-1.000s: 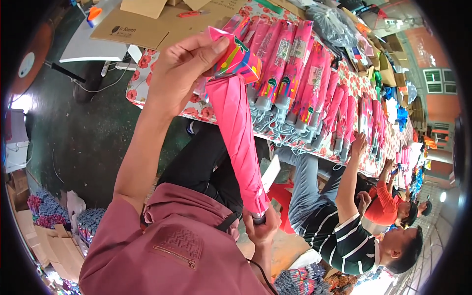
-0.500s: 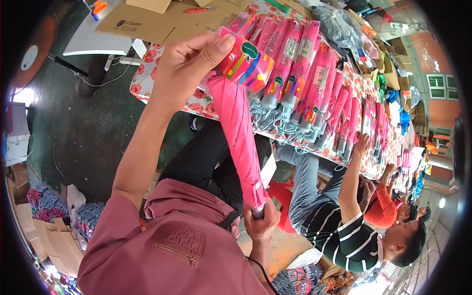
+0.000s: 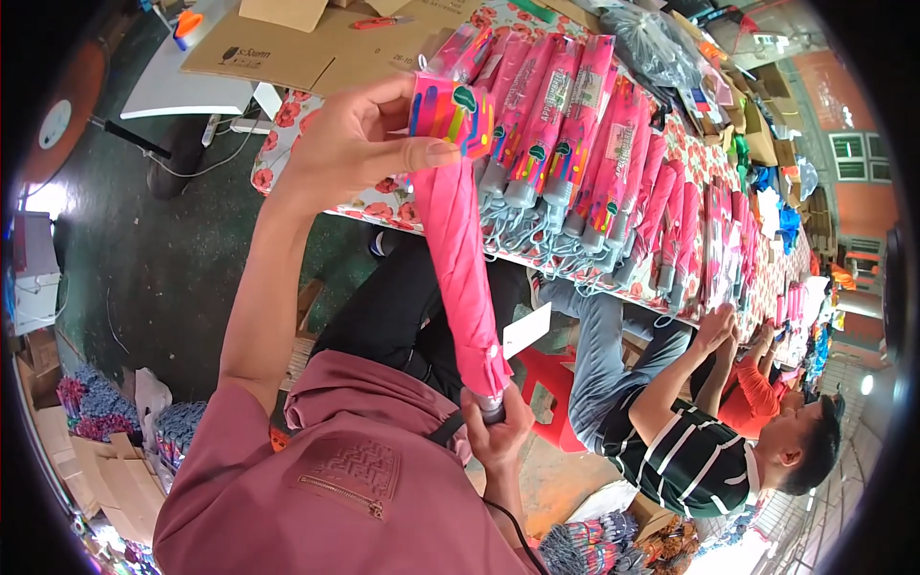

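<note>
A folded pink umbrella [image 3: 455, 259] slants across my lap, its tip up toward the table. Its grey handle end is gripped by my right hand [image 3: 500, 436], fingers wrapped round it. A white tag [image 3: 527, 331] sticks out beside the lower end. My left hand [image 3: 359, 144] pinches a pink plastic sleeve [image 3: 450, 117] printed with coloured stripes and a green apple shape, thumb in front. The sleeve lies right at the umbrella's tip; whether the tip is inside it, I cannot tell. Several sleeved pink umbrellas [image 3: 565, 125] with grey handles and cords lie just beyond.
The flowered table [image 3: 393, 206] runs off to the right. Flattened cardboard [image 3: 287, 53] with a red cutter [image 3: 381, 22] covers its left end. A co-worker in a striped shirt [image 3: 685, 460] sits at my right, near a red stool [image 3: 551, 393]. Bundled umbrellas [image 3: 594, 546] lie low down.
My left hand has brought the sleeve left and slightly down over the umbrella's tip, its thumb now lower. The umbrella has tilted more upright. The co-worker's hands have come together lower down.
</note>
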### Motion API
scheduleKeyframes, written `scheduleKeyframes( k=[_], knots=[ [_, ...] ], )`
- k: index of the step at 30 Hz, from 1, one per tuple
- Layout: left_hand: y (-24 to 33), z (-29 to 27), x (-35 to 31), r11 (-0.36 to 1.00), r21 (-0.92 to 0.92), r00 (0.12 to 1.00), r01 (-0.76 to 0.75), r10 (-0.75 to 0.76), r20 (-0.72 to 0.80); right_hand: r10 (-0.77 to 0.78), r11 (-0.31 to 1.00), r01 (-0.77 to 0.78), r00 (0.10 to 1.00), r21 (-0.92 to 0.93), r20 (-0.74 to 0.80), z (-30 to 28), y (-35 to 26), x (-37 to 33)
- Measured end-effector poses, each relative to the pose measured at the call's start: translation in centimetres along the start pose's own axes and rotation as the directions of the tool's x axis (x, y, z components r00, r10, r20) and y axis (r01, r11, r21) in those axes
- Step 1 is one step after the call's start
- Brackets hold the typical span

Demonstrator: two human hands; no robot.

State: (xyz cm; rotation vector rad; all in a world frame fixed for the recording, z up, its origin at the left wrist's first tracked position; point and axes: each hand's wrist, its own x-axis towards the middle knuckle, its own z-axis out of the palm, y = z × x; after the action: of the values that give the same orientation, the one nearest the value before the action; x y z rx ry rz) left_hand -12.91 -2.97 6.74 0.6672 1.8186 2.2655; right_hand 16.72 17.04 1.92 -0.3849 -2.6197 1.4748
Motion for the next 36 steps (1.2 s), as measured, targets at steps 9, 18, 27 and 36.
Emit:
scheduleKeyframes(
  k=[9,18,27,36],
  knots=[
    [-5.1,-2.5,-1.7,0.821,-0.559,0.992,0.113,-0.063,0.109,0.216,0.662,-0.457,0.876,0.595,0.432,1.2,0.2,-1.8],
    [-4.8,-3.3,-2.4,0.816,-0.566,0.976,0.119,0.009,0.219,0.157,0.337,-0.731,0.665,0.594,0.730,1.2,-0.2,-0.4],
    [-4.0,-3.1,-3.3,0.722,-0.675,0.979,0.152,-0.018,0.201,0.056,0.364,-0.692,0.685,0.623,0.727,2.0,-0.9,1.8],
    [-5.1,-0.9,-6.0,0.793,-0.585,0.985,0.170,-0.117,0.128,0.299,0.504,-0.519,0.855,0.690,0.424,4.4,-3.5,3.6]
  ],
)
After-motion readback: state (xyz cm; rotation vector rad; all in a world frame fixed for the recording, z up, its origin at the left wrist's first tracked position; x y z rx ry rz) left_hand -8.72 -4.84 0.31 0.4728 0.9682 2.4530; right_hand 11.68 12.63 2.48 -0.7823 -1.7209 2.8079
